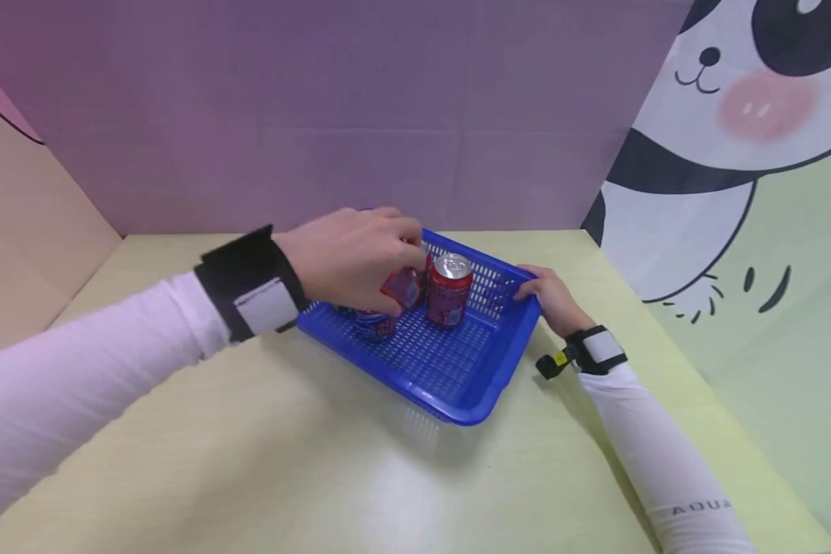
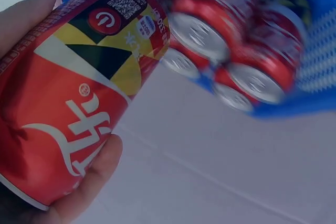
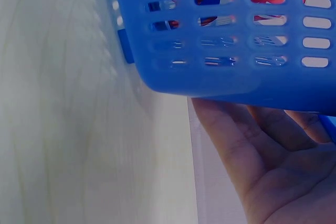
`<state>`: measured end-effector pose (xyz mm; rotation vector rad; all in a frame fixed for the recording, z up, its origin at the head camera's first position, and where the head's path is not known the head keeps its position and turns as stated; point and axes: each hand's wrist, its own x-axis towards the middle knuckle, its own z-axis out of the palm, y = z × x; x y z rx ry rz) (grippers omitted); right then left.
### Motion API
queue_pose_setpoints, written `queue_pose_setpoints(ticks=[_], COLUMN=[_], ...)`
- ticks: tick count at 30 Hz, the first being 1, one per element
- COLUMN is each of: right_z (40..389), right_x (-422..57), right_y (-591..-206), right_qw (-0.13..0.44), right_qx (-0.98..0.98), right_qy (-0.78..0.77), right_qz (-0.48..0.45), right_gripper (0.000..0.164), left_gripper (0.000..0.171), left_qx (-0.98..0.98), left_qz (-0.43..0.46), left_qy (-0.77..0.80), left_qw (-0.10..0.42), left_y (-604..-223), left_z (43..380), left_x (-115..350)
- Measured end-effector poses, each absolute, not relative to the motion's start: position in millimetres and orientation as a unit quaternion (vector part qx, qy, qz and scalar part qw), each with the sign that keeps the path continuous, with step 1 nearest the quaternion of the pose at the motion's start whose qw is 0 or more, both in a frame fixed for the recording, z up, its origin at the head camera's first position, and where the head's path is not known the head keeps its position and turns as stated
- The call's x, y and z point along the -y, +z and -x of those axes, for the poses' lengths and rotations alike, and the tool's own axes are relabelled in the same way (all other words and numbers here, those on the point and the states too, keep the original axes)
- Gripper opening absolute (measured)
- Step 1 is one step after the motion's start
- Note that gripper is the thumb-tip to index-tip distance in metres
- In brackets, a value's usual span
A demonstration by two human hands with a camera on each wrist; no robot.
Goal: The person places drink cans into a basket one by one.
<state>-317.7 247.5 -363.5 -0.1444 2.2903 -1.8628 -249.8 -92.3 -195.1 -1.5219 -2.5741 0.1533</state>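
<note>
A red soda can (image 2: 79, 93) is held in my left hand (image 1: 349, 254), its thumb and fingers around the can's side. In the head view that hand is over the left part of a blue plastic basket (image 1: 485, 415) and hides much of the can. Inside the basket, a red soda can (image 1: 450, 296) stands upright right of the hand, and another can (image 1: 375, 325) shows below it. My right hand (image 1: 555, 302) grips the basket's rim at the right corner. From the right wrist view, its fingers (image 3: 226, 135) curl against the basket's edge.
The basket is at an angle on a pale wooden table (image 1: 263, 462), towards its far side. Behind the table is a purple wall covering (image 1: 318, 115). A panda picture (image 1: 755, 154) covers the right wall.
</note>
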Motion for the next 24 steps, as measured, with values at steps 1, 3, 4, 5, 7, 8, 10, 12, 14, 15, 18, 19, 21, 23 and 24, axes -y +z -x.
queue_pose_setpoints(ticks=[1, 3, 4, 5, 7, 8, 10, 12, 14, 15, 18, 19, 21, 23, 24], right_z=[317.8, 317.7, 317.6, 317.4, 317.3, 317.1, 316.8, 316.9, 317.2, 317.5, 319.0, 319.3, 319.7, 319.5, 319.3], right_x=[-247.9, -248.4, -248.5, -248.6, -248.6, -248.5, -247.9, -247.3, -246.5, -246.3, -246.7, -246.9, -247.6, -248.5, -248.9], right_y=[-363.0, -361.8, -361.4, -361.0, -360.6, -360.4, -360.1, -359.9, -360.0, -360.3, -361.9, -362.4, -363.1, -363.0, -362.8], right_qw=[0.093, 0.094, 0.095, 0.097, 0.098, 0.098, 0.098, 0.093, 0.089, 0.087, 0.088, 0.089, 0.091, 0.090, 0.088], right_qx=[-0.771, -0.770, -0.770, -0.770, -0.768, -0.767, -0.766, -0.765, -0.763, -0.762, -0.761, -0.761, -0.762, -0.764, -0.765], right_qy=[-0.628, -0.629, -0.629, -0.629, -0.632, -0.633, -0.634, -0.636, -0.639, -0.640, -0.641, -0.641, -0.640, -0.637, -0.636], right_qz=[0.048, 0.047, 0.047, 0.047, 0.044, 0.043, 0.042, 0.041, 0.043, 0.043, 0.046, 0.046, 0.048, 0.049, 0.049], right_gripper=[0.048, 0.049, 0.049, 0.049, 0.049, 0.049, 0.049, 0.051, 0.052, 0.052, 0.050, 0.049, 0.047, 0.048, 0.048], left_gripper=[0.049, 0.048, 0.047, 0.047, 0.044, 0.042, 0.038, 0.034, 0.031, 0.030, 0.028, 0.028, 0.028, 0.028, 0.028], left_qx=[0.852, 0.843, 0.840, 0.838, 0.837, 0.838, 0.841, 0.845, 0.846, 0.848, 0.851, 0.851, 0.851, 0.849, 0.847], left_qz=[0.516, 0.529, 0.534, 0.537, 0.539, 0.539, 0.536, 0.530, 0.526, 0.524, 0.516, 0.516, 0.513, 0.516, 0.519], left_qy=[0.059, 0.074, 0.080, 0.085, 0.086, 0.085, 0.080, 0.077, 0.076, 0.075, 0.072, 0.071, 0.070, 0.066, 0.063], left_qw=[0.071, 0.063, 0.058, 0.050, 0.031, 0.019, -0.001, -0.017, -0.027, -0.033, -0.061, -0.070, -0.085, -0.095, -0.098], left_y=[-197.5, -202.4, -205.4, -208.3, -215.0, -218.3, -224.6, -230.0, -234.8, -237.3, -244.6, -247.1, -251.7, -254.9, -256.3], left_z=[249.7, 250.1, 251.1, 252.2, 255.5, 257.3, 260.9, 264.5, 267.9, 269.6, 274.3, 275.7, 278.7, 281.5, 282.9], left_x=[83.9, 69.5, 63.4, 57.7, 48.1, 44.2, 38.2, 34.7, 33.0, 32.6, 32.0, 31.7, 30.5, 28.1, 26.5])
